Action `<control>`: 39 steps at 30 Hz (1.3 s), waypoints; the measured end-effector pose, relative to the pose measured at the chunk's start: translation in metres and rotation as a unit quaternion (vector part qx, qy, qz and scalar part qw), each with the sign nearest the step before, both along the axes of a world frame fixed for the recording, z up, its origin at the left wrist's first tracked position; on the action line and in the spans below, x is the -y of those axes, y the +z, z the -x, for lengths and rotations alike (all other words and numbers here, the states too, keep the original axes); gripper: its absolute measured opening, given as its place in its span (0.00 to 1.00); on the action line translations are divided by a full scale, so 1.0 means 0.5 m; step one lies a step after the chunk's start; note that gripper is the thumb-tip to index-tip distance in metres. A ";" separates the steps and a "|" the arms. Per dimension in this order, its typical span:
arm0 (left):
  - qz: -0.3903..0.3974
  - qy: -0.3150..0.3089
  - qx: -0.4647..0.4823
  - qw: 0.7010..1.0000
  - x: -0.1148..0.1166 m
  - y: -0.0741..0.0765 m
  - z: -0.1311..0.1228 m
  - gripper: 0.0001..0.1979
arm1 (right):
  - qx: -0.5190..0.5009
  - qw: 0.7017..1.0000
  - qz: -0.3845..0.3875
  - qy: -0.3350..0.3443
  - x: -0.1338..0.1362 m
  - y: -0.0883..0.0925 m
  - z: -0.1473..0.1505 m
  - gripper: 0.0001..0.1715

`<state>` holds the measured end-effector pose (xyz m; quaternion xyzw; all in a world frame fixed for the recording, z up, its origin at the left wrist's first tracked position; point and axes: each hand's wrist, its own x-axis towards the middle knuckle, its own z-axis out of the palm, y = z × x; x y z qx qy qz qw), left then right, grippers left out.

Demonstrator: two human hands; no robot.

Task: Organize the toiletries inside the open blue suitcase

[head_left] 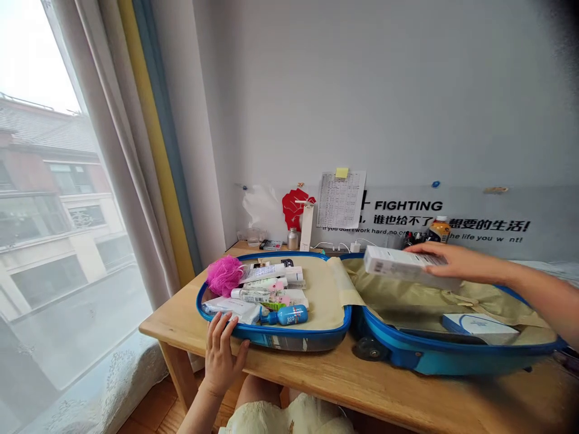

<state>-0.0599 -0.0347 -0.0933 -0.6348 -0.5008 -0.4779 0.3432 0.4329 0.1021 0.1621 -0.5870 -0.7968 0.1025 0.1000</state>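
Observation:
An open blue suitcase (294, 339) lies on the table with both halves spread. My right hand (465, 262) grips a white box (393, 260) above its right half. Below that, a white and blue box (479, 325) lies inside. My left hand (225, 346) rests with fingers spread on the rim of the left half. Close to those fingers are a clear plastic packet (235, 309) and a blue pump bottle (289, 315). Several tubes (257, 295) and a pink bath puff (225, 276) sit behind them in the same half.
The wooden table (172, 316) stands against a wall, with a curtained window (49, 181) to the left. Behind the suitcase are a small metallic jar (292, 239), a tall white stand (306, 226), a charger (355, 247) with cables and an orange-labelled bottle (438, 229).

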 end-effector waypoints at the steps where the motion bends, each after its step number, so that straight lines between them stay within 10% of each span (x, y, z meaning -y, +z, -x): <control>1: -0.002 -0.001 -0.002 1.000 0.000 0.000 0.000 0.27 | -0.029 0.999 -0.014 0.016 0.003 0.010 0.024 0.32; 10: 0.011 0.000 0.008 1.000 -0.003 -0.014 0.006 0.27 | -0.144 0.965 -0.032 0.218 0.077 -0.075 0.420 0.23; 18: 0.027 0.005 0.013 1.000 -0.002 -0.018 0.005 0.27 | -0.083 0.968 -0.129 0.200 -0.061 -0.090 0.627 0.21; 33: 0.034 0.007 0.019 0.999 0.000 -0.020 0.002 0.25 | -0.050 0.967 -0.067 0.240 -0.158 -0.167 0.705 0.19; 39: 0.026 0.002 0.012 1.000 -0.001 -0.019 0.005 0.26 | -0.117 0.963 -0.044 0.240 -0.166 -0.106 0.624 0.23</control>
